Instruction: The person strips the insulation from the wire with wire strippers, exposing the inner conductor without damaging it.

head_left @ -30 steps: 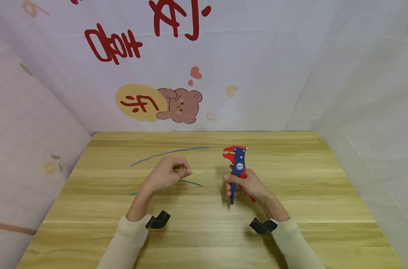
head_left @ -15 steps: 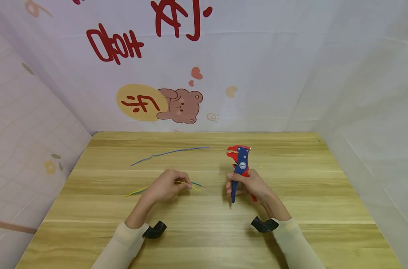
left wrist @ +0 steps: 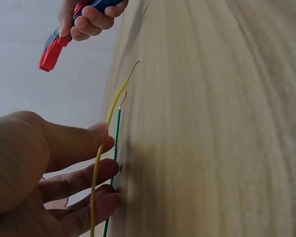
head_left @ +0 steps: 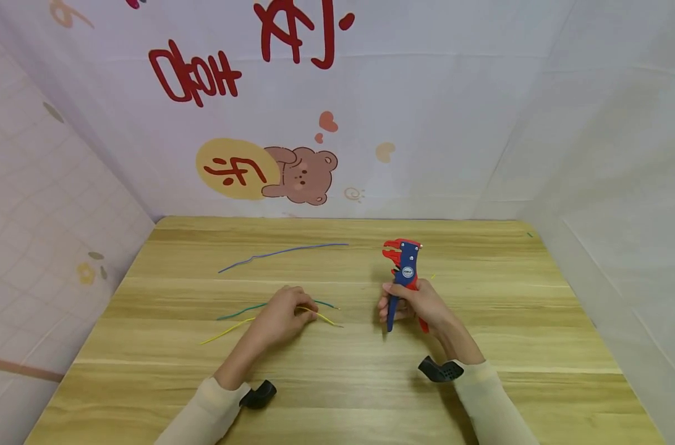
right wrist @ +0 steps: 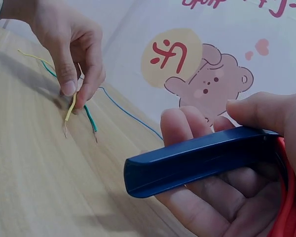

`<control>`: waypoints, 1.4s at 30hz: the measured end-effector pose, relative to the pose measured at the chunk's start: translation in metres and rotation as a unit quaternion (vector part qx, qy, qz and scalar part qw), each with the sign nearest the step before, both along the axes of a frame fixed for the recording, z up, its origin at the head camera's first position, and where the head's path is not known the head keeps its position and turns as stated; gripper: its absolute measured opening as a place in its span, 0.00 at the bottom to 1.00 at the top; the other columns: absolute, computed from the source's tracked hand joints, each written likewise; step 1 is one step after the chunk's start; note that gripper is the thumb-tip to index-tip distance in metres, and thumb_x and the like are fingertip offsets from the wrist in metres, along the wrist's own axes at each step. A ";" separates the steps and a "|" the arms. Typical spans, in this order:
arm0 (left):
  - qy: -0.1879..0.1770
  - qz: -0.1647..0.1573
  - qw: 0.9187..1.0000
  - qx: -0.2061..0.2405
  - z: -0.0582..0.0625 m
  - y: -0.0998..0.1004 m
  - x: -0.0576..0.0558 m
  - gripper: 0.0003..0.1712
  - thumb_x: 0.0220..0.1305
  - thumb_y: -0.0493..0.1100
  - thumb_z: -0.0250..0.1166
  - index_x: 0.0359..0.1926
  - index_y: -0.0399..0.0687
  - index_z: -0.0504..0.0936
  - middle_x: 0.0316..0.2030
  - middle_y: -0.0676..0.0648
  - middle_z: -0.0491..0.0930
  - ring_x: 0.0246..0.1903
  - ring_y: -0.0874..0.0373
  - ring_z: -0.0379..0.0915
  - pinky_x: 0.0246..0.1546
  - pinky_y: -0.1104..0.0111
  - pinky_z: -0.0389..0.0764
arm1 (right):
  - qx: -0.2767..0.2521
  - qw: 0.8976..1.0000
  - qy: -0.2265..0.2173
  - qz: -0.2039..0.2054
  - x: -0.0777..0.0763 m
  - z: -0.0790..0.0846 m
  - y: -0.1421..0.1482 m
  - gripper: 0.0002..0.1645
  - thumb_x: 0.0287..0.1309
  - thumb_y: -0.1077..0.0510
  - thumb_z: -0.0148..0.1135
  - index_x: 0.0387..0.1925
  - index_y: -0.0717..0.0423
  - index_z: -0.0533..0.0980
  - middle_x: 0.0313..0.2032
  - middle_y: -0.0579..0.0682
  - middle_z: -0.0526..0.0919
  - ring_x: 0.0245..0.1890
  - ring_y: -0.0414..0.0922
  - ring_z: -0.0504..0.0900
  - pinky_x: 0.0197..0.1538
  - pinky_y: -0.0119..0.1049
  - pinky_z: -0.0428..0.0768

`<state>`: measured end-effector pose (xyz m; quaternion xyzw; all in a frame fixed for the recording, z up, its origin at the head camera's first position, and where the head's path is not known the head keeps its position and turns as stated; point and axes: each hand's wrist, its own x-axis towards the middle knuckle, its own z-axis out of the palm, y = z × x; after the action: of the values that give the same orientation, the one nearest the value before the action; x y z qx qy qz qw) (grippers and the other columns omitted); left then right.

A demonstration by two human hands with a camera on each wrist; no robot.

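My left hand (head_left: 284, 316) is low over the table and pinches a yellow wire (head_left: 226, 331) between thumb and forefinger; the other fingers are spread in the left wrist view. Bare copper shows at the yellow wire's right end. Just behind it lies a green wire (head_left: 243, 309), also with a bare copper tip, partly hidden by that hand. My right hand (head_left: 424, 304) holds a red and blue wire stripper (head_left: 408, 256) by its handles, jaws pointing up and left and apart. In the right wrist view its blue handle (right wrist: 197, 160) crosses the curled fingers.
A blue wire (head_left: 282, 251) lies farther back on the wooden table (head_left: 337, 383). A tiny yellow scrap (head_left: 433, 276) is right of the stripper, and a small green scrap (head_left: 530, 235) is near the back right corner. A printed white cloth (head_left: 437, 123) rises behind the table.
My left hand has brought the yellow wire toward me and down, from behind the green wire to in front of it. The right hand with the wire stripper has shifted slightly right.
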<state>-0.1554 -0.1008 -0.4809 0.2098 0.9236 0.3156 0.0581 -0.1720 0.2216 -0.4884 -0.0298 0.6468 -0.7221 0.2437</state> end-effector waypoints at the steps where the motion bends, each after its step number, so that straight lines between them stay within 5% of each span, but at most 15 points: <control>1: 0.005 -0.001 1.000 -0.002 0.000 0.000 0.001 0.03 0.64 0.41 0.73 0.37 0.48 0.91 0.32 0.56 0.82 0.39 0.58 0.74 0.43 0.66 0.76 | -0.003 1.000 -0.001 -0.001 0.000 0.000 0.000 0.25 0.70 0.47 0.64 0.42 0.70 0.78 0.30 0.54 0.89 0.32 0.53 0.91 0.46 0.52 0.88; 11: 0.000 0.010 0.999 0.040 0.010 -0.007 -0.004 0.03 0.65 0.41 0.72 0.39 0.49 0.90 0.36 0.57 0.84 0.42 0.58 0.79 0.48 0.59 0.79 | -0.008 1.000 -0.005 -0.015 -0.002 -0.003 0.007 0.25 0.68 0.46 0.65 0.43 0.67 0.78 0.31 0.54 0.89 0.32 0.53 0.91 0.47 0.52 0.87; 23: 0.007 0.048 0.996 0.079 0.022 -0.013 -0.053 0.17 0.70 0.42 0.67 0.57 0.40 0.84 0.53 0.37 0.84 0.55 0.42 0.78 0.57 0.48 0.79 | -0.015 0.999 -0.026 -0.022 -0.002 -0.006 0.010 0.32 0.69 0.47 0.64 0.51 0.75 0.72 0.33 0.52 0.89 0.33 0.49 0.91 0.48 0.51 0.87; 31: 0.026 0.071 0.993 0.089 0.006 -0.011 -0.095 0.17 0.71 0.41 0.66 0.56 0.38 0.84 0.54 0.35 0.82 0.57 0.39 0.78 0.58 0.47 0.78 | -0.018 0.999 -0.019 -0.025 -0.002 -0.007 0.012 0.33 0.70 0.46 0.64 0.53 0.75 0.70 0.33 0.51 0.89 0.33 0.48 0.91 0.48 0.51 0.87; 42: 0.016 0.070 0.996 0.049 -0.001 0.002 -0.123 0.20 0.71 0.45 0.66 0.59 0.39 0.83 0.56 0.37 0.81 0.60 0.42 0.76 0.65 0.51 0.72 | -0.020 0.999 -0.029 -0.015 -0.002 -0.010 0.014 0.30 0.70 0.47 0.63 0.51 0.74 0.72 0.32 0.50 0.89 0.33 0.48 0.91 0.48 0.50 0.87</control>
<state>-0.2780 -0.0993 -0.4814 0.1528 0.9201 0.3605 0.0104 -0.1743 0.2357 -0.4985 -0.0038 0.6254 -0.7387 0.2514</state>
